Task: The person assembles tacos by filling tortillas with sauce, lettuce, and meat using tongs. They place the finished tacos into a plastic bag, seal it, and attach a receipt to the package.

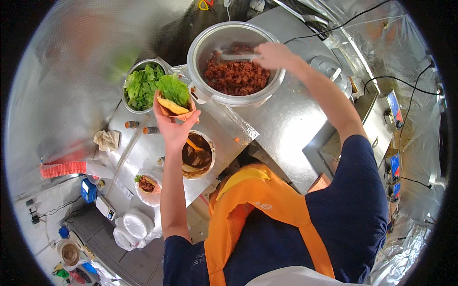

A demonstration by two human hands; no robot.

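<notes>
My left hand (175,129) is wrapped round a lettuce-filled flatbread sandwich (172,105) in an orange-brown paper sleeve. Green lettuce (173,88) sticks out of its open top. To the right, my right hand (276,55) reaches over a large round pot (196,71) partly filled with chopped reddish-brown meat (237,76). Its fingers are closed on a metal serving utensil (237,56), smeared by motion just above the meat; its exact kind is unclear. Beside the sandwich stands a steel bowl of lettuce (144,86).
Nearer me is a container of brown sauce (202,162) with an orange-handled utensil (194,145). A wrapped filled sandwich (148,185) lies on the steel counter, near a cloth (107,140), small bottles (150,130), a white scale (105,208) and plastic-wrapped containers (137,224). A glass lid (329,71) lies right of the pot.
</notes>
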